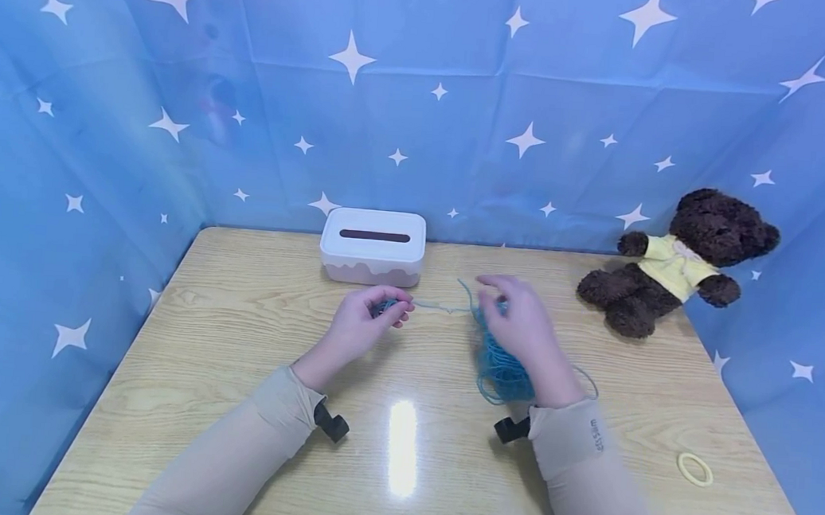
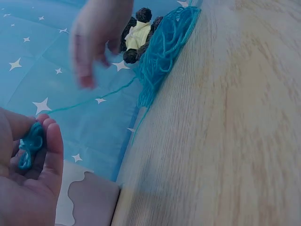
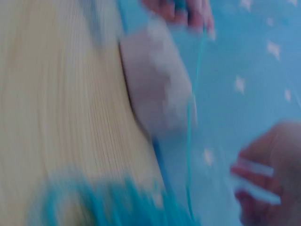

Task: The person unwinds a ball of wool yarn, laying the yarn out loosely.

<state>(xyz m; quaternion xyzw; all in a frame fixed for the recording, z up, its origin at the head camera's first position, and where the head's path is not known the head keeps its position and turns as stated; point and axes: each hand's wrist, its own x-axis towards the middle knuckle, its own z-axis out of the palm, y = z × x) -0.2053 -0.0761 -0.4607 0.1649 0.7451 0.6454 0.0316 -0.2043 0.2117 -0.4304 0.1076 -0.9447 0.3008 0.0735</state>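
My left hand point(image 1: 359, 319) pinches a small wound bundle of teal yarn point(image 2: 33, 141) between thumb and fingers. From it a single strand point(image 2: 96, 97) runs across to a loose heap of the same yarn point(image 1: 503, 373) on the table. Over the far end of that heap hovers my right hand point(image 1: 526, 321), its fingers apart and loosely bent with nothing between them. It is blurred in both wrist views. In the head view the right hand and wrist cover part of the heap, and a loose yarn end sticks up beside the fingers.
Behind the left hand stands a white tissue box point(image 1: 373, 248) at the table's back edge. A dark brown teddy bear point(image 1: 657, 298) in a yellow shirt sits at the back right corner. A pale yellow ring point(image 1: 682, 466) lies near the right edge of the wooden table point(image 1: 235, 333).
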